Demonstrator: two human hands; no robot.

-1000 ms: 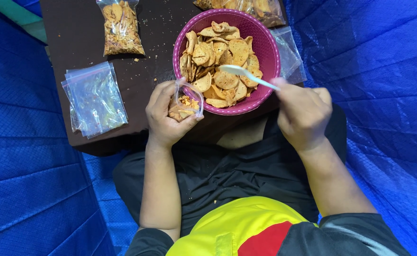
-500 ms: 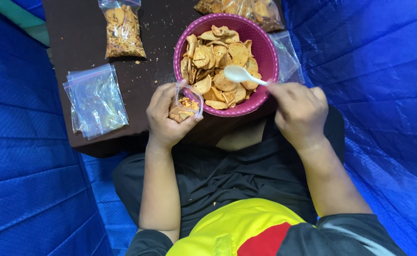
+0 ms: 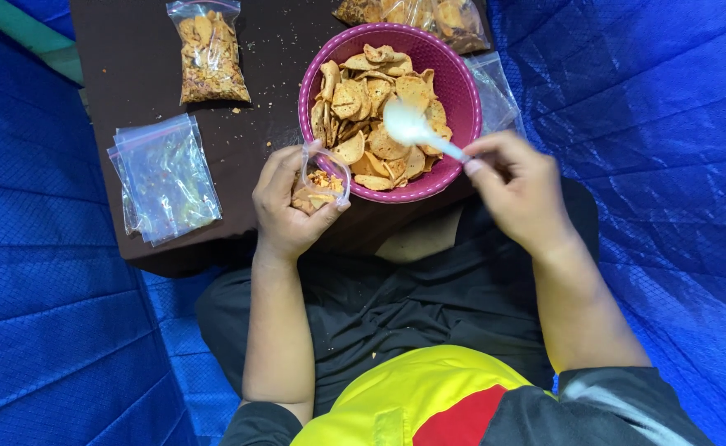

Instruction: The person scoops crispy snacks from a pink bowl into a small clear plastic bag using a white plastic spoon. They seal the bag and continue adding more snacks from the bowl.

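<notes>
This looks like a small makeshift snack-packing spot, more a home business or stall than a proper kitchen. Blue tarpaulin (image 3: 644,165) covers the ground and surroundings on every side, creased and quilted-looking. A low, dark brown table (image 3: 132,66) sits directly on it, with the person sitting on the ground at its edge. On the table stand a pink bowl (image 3: 462,91) heaped with fried chips (image 3: 363,99), a filled clear bag of snacks (image 3: 208,51), another filled bag (image 3: 417,15) at the far edge, and a stack of empty zip bags (image 3: 165,177). Crumbs are scattered across the tabletop. A strip of green surface (image 3: 24,29) shows at the upper left corner.
</notes>
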